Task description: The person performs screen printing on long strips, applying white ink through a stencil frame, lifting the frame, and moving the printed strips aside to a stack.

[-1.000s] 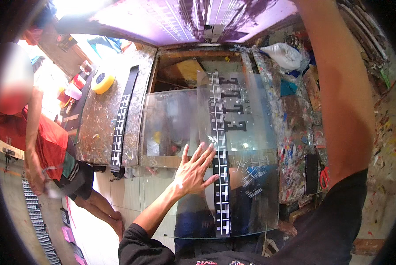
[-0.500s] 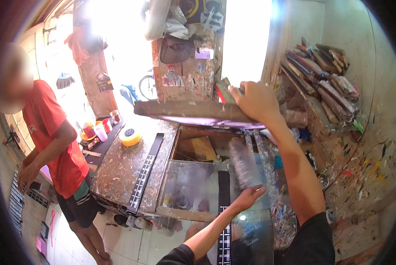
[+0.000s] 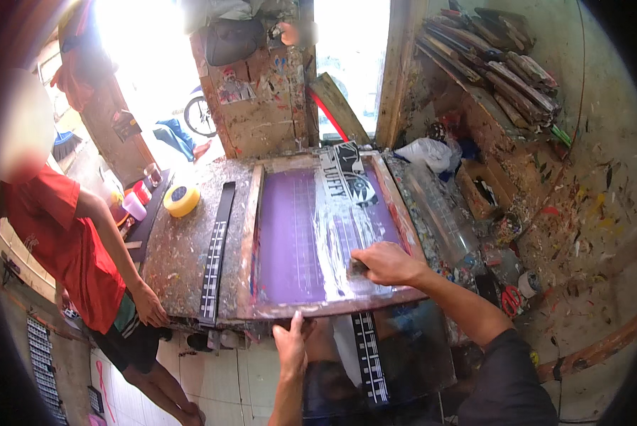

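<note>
Where the right grip (image 3: 389, 263) rests: on the near right part of the purple screen mesh (image 3: 283, 241), clenched round a small brownish piece (image 3: 359, 268) whose kind I cannot make out.
Left grip (image 3: 290, 348): at the near rail of the wooden screen frame (image 3: 339, 307), left of its middle, thumb raised against the wood; whether the fingers close on it I cannot tell.
Screen frame: lying over the desk (image 3: 180, 273), both grips at it; the mesh spreads left of and beyond the right grip, which alone is over it.
White streaks: running away from the person across the mesh, ink or glare unclear, with the right grip beside their near end.
Black-and-white strip (image 3: 370, 358): on the glass pane (image 3: 418, 348), long axis pointing away from the person, going out of sight at the near rail; it lies nearer the body than the right grip, slightly left of it, and right of the left grip.
Patterned black-print piece (image 3: 341, 167): at the far end of the mesh.
Desk, left side: 1 similar strip (image 3: 219, 252) and 1 yellow tape roll (image 3: 182, 201).
</note>
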The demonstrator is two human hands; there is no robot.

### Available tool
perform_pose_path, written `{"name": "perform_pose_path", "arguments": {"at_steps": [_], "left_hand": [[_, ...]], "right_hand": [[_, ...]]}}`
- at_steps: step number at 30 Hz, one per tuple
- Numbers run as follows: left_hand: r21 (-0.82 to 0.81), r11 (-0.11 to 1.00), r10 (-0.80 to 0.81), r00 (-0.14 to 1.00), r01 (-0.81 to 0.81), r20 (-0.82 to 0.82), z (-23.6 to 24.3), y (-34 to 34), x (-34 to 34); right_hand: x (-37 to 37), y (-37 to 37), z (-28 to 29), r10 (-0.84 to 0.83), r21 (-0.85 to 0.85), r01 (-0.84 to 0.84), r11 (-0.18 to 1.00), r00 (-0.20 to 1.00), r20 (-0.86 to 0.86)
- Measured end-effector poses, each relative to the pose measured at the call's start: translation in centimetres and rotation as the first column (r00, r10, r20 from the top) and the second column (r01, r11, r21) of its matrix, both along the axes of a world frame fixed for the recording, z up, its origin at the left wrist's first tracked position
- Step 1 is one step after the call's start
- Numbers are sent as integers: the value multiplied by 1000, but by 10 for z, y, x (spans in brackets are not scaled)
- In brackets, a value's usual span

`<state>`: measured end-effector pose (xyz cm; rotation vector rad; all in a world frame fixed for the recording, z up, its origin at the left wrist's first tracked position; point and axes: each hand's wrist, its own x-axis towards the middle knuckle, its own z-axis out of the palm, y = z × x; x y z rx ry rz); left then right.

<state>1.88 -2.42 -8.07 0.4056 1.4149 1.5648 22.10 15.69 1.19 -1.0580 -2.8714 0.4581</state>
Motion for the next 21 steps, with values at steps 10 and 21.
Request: {"name": "perform_pose_path", "arguments": {"at_steps": [10,21], "left_hand": [[17,999,51,996,-50,-72,-8,7,-1],[-232,953,-238,954,194,-181,-13,12,-25]], "right_hand": [[-51,79,-55,-111,325,96,941,993,27],[-24,118,-60,189,-230,-205,951,978,-93]]}}
